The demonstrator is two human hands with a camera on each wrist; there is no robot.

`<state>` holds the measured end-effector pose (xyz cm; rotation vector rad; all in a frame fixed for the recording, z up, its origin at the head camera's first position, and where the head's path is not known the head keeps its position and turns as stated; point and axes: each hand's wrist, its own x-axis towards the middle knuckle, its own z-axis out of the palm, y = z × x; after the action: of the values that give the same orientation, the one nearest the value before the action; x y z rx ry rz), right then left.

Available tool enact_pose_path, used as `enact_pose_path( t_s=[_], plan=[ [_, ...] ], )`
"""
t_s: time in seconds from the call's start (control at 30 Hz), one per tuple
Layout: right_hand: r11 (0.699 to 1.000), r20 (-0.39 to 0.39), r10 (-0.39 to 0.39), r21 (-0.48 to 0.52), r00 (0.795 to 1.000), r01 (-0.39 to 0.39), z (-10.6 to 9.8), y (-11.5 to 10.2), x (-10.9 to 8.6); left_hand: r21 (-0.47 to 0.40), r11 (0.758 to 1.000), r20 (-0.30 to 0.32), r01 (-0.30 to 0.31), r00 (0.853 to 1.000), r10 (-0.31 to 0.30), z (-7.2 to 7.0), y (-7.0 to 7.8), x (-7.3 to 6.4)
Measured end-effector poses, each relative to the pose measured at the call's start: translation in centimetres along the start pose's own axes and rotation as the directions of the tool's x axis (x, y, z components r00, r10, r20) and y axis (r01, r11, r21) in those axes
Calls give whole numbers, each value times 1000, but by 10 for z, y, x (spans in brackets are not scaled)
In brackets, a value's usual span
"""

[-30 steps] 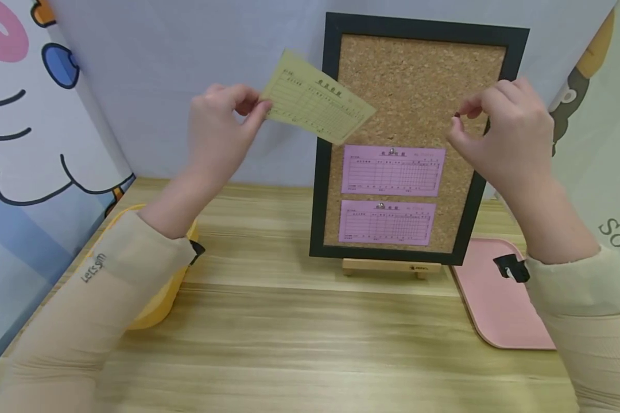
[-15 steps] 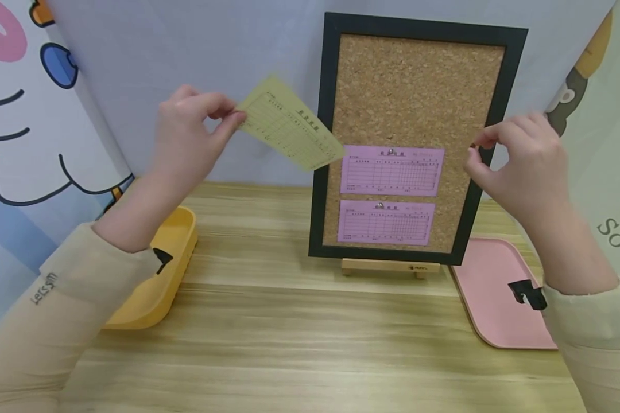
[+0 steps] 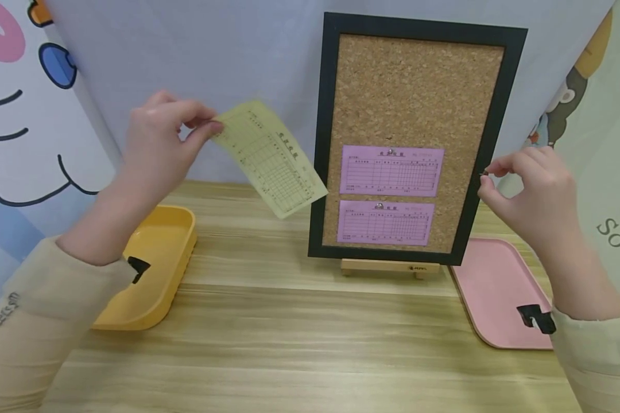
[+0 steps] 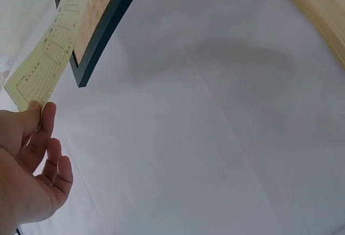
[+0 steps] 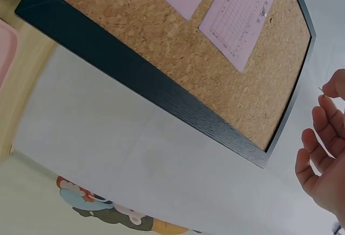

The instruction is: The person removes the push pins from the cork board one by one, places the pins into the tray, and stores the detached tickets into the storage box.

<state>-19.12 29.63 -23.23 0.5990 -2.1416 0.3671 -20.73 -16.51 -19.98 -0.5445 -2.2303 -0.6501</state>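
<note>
My left hand (image 3: 162, 137) pinches one corner of a yellow printed receipt slip (image 3: 274, 160), which hangs tilted just left of the corkboard (image 3: 418, 92). In the left wrist view the thumb and forefinger grip the slip's end. My right hand (image 3: 537, 189) pinches a small thumbtack (image 3: 483, 174) by the board's right edge; its thin point shows in the right wrist view, while its head is mostly hidden by the fingertips. Two purple receipt slips are on the lower part of the board, the upper one (image 3: 392, 171) above the lower one (image 3: 386, 222), each with a shiny tack at its top.
The black-framed board leans on a small wooden stand (image 3: 390, 267) on the wood-grain table (image 3: 310, 344). A yellow tray (image 3: 170, 258) lies to the left under my left forearm. A pink tray (image 3: 496, 287) is at the right. Behind hangs a pale cloth backdrop (image 3: 212, 51).
My left hand has moved left and down with the yellow slip, away from the board's front. My right hand has moved down and slightly right with the thumbtack. The purple slips stay put.
</note>
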Motion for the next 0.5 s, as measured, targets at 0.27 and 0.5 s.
enact_pose_path(
  t_s=[0.27, 0.5],
  plan=[
    [998, 1, 21, 65, 1000, -21, 7, 15, -25, 47, 996, 137, 69, 988, -75, -11, -11, -5],
    [997, 27, 63, 40, 998, -64, 11, 25, -49, 94, 992, 278, 88, 954, -111, -17, -28, -9]
  ],
)
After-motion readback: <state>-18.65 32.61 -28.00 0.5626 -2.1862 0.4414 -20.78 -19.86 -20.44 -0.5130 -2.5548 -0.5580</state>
